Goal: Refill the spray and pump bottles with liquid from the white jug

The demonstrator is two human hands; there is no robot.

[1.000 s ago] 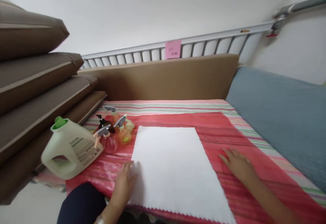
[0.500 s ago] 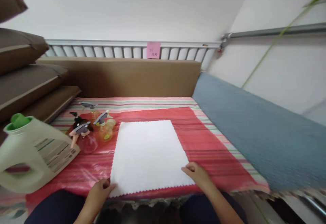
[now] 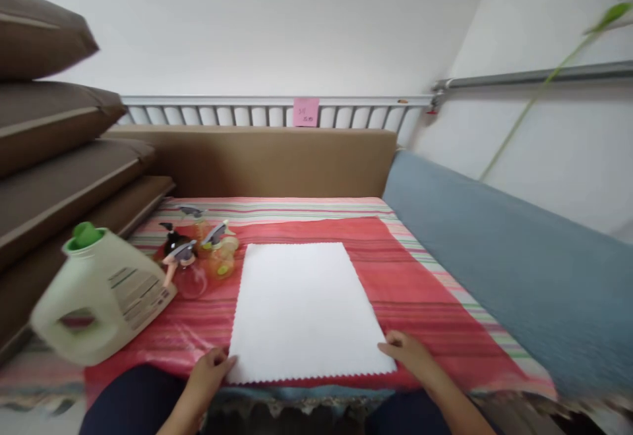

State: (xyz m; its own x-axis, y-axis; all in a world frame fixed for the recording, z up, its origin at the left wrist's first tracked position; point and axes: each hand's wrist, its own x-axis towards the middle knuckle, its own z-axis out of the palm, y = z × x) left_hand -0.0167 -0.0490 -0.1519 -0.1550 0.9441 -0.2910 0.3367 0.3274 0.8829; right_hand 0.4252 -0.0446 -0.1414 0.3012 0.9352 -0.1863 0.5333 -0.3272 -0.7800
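Observation:
A white cloth (image 3: 309, 313) with zigzag-cut edges lies flat and smooth on a red sheet in front of me. At its near left corner is my left hand (image 3: 210, 372), thumb and index finger closed on the edge. My right hand (image 3: 405, 352) pinches the right edge, just above the near right corner. The undersides of both grips are hidden. Under the cloth, the red sheet (image 3: 420, 290) partly covers a striped cover (image 3: 277, 205).
Left of the cloth stand a pale green jug (image 3: 99, 296), a pink spray bottle (image 3: 190, 280), a yellow spray bottle (image 3: 221, 260) and a dark pump bottle (image 3: 173, 240). Brown cushions (image 3: 64, 158) are stacked behind them. A brown backrest (image 3: 267, 161) and blue padded panel (image 3: 494, 250) border the surface.
My right hand has shifted slightly along the cloth's right edge toward the near corner. The left hand stays at its corner. The whole view has moved a little to the left.

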